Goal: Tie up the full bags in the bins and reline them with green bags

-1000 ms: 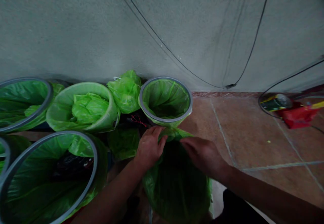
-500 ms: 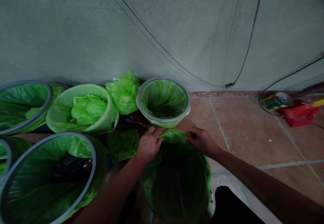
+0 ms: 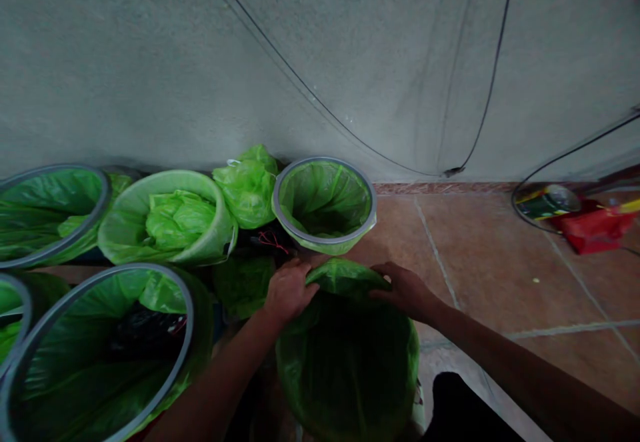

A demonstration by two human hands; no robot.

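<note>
In front of me stands a trash can lined with a green trash bag, its mouth facing up and its inside dark. My left hand is closed on the bag at the far left of the rim, thumb inside and fingers over the outer side. At the far right of the rim, my right hand grips the same bag, with the thumb on the inner side. The stretch of green film between the hands lies folded over the edge. The fingertips behind the rim are partly hidden.
Just beyond stands a lined bin with a grey rim. Several more lined bins, including a pale green bin, crowd the left, beside a knotted green bag. A red object and a can lie right. A cable hangs along the wall.
My hands have moved slightly apart along the far rim, and the bag film between them is spread wider over the edge. The view has shifted slightly.
</note>
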